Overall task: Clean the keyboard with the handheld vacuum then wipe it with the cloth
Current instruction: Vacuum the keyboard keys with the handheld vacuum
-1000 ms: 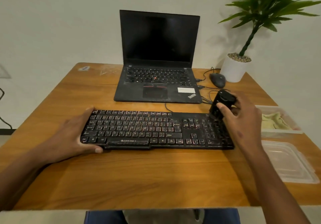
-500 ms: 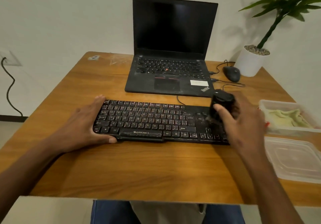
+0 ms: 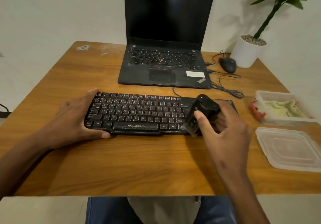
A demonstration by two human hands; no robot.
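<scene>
A black keyboard [image 3: 139, 114] lies across the middle of the wooden table [image 3: 139, 163]. My left hand [image 3: 76, 119] grips its left end, thumb along the front edge. My right hand [image 3: 224, 128] holds a small black handheld vacuum [image 3: 202, 112], tilted, with its lower end down on the keys near the keyboard's right part. My hand and the vacuum hide the right end of the keyboard. A pale green cloth [image 3: 284, 109] lies in a clear plastic container [image 3: 260, 95] at the right.
An open black laptop [image 3: 165, 64] stands behind the keyboard, with cables [image 3: 227, 88] trailing to its right. A black mouse [image 3: 227, 64] and a white plant pot [image 3: 245, 53] sit at the back right. A clear lid [image 3: 288, 149] lies near the right edge.
My right hand has drawn the vacuum leftward and toward the front edge of the keyboard. My left hand has kept its grip on the left end. The camera has shifted.
</scene>
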